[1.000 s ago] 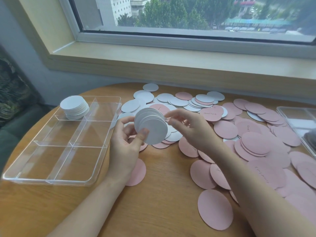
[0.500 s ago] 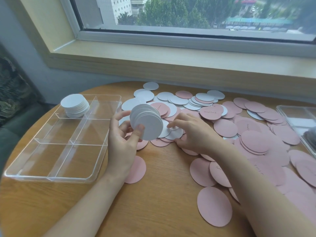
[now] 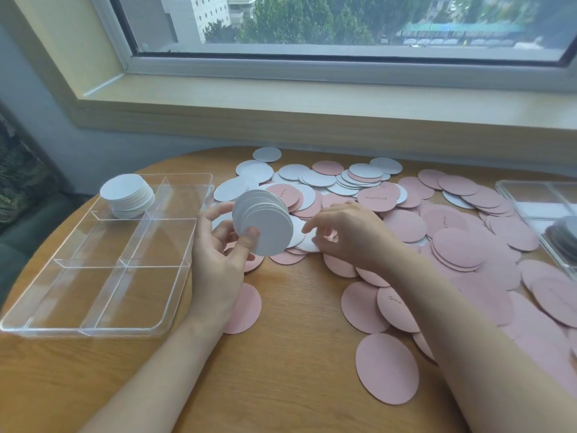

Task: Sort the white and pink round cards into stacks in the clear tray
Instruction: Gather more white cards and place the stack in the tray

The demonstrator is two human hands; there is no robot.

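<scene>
Right hand [image 3: 346,232] reaching onto a loose white card [image 3: 307,243]; left hand [image 3: 218,245] holds the white stack [image 3: 263,223] upright.

The card lies flat on the table [image 3: 296,354], right under the right fingertips [image 3: 312,228], just beside the held stack; right hand is the nearer one. Right fingers are curled down, touching or about to pinch its edge, cannot tell which. Left thumb and fingers clamp the stack, faces tilted toward camera. Cards are thin matte discs, no long axis, flat pickup needs an edge lift. Clear tray [image 3: 103,326] sits left, rigid plastic, one white pile [image 3: 126,195] in its far-left compartment. Pink cards [image 3: 452,245] spread right, overlapping.
</scene>
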